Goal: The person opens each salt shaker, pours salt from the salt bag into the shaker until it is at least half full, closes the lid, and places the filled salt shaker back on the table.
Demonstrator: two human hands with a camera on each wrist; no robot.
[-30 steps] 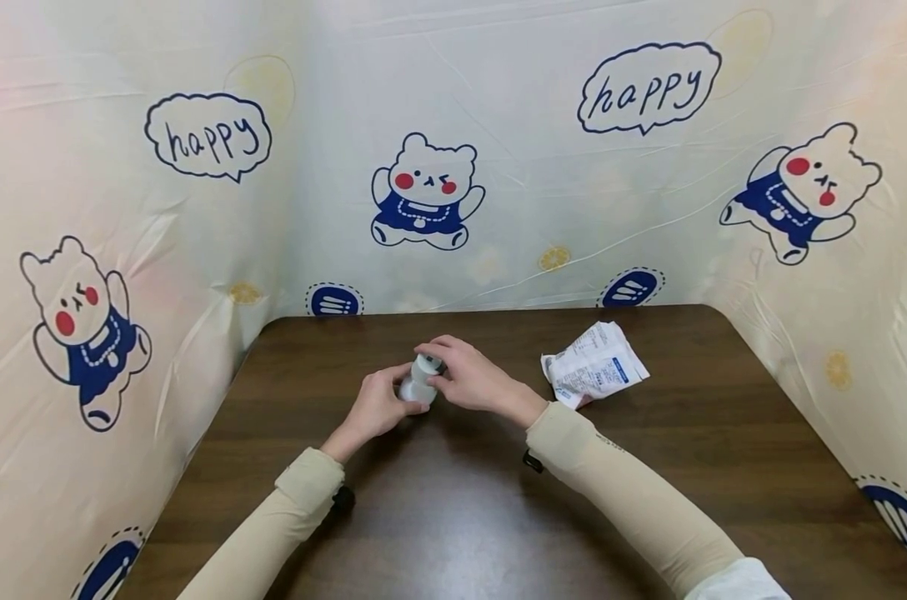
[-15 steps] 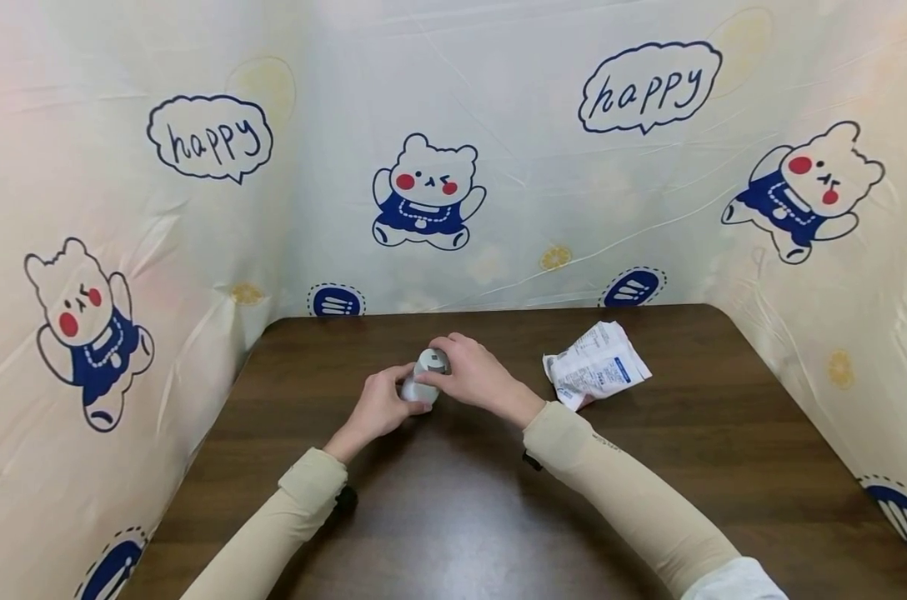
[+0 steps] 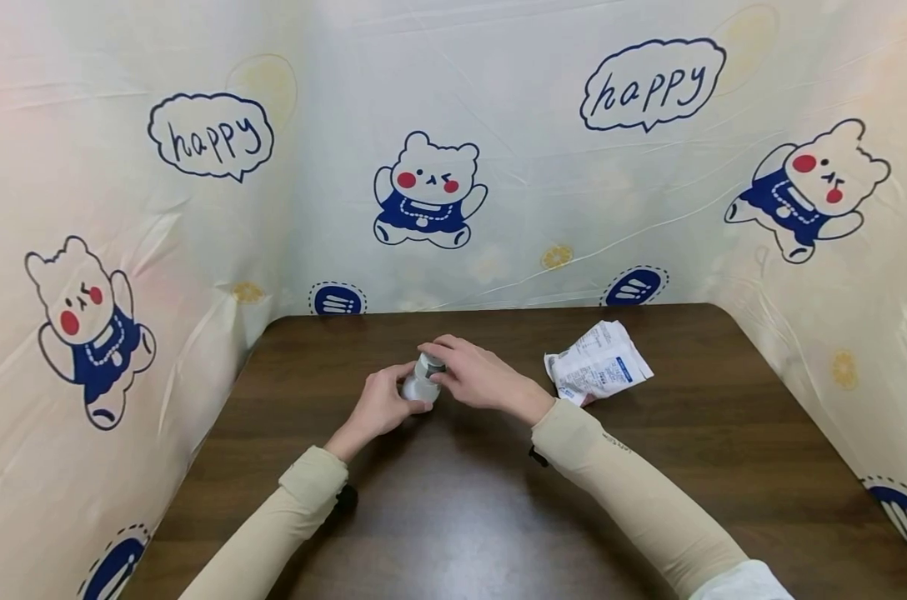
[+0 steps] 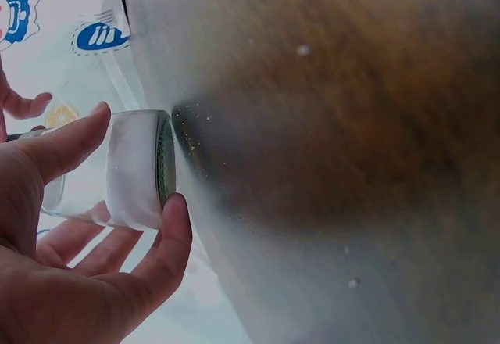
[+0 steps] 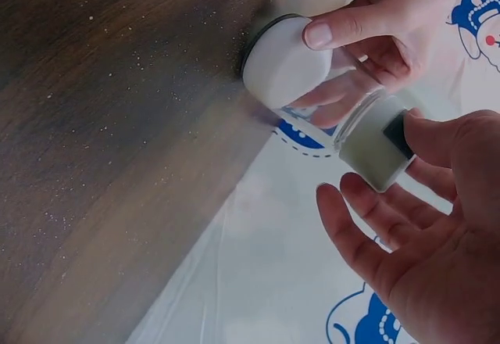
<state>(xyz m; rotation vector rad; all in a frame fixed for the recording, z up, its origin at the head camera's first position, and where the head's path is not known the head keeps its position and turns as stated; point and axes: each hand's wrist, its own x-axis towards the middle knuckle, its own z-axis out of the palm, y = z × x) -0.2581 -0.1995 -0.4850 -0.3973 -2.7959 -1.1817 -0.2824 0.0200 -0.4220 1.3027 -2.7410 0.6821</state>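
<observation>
A small clear glass seasoning jar [image 5: 285,62] with white powder inside stands near the middle of the table. My left hand [image 3: 378,406] grips its body, with the thumb on one side and fingers on the other, as the left wrist view also shows. On top is a pale greenish-white cap [image 5: 367,152] with a dark tab [image 5: 397,134]. My right hand [image 3: 476,377] holds the cap, its thumb against the tab and the other fingers curled round the far side. In the head view the right fingers partly cover the cap.
A white printed packet [image 3: 598,364], crumpled at its edges, lies right of the hands on the dark wooden table [image 3: 453,508]. Small white specks dot the tabletop in the wrist views. A patterned cloth [image 3: 528,167] encloses the table's back and sides.
Half a second ago my right hand was farther round the cap, leaving its top more exposed; now its fingers have swung back left over it. The left hand keeps its grip on the jar.
</observation>
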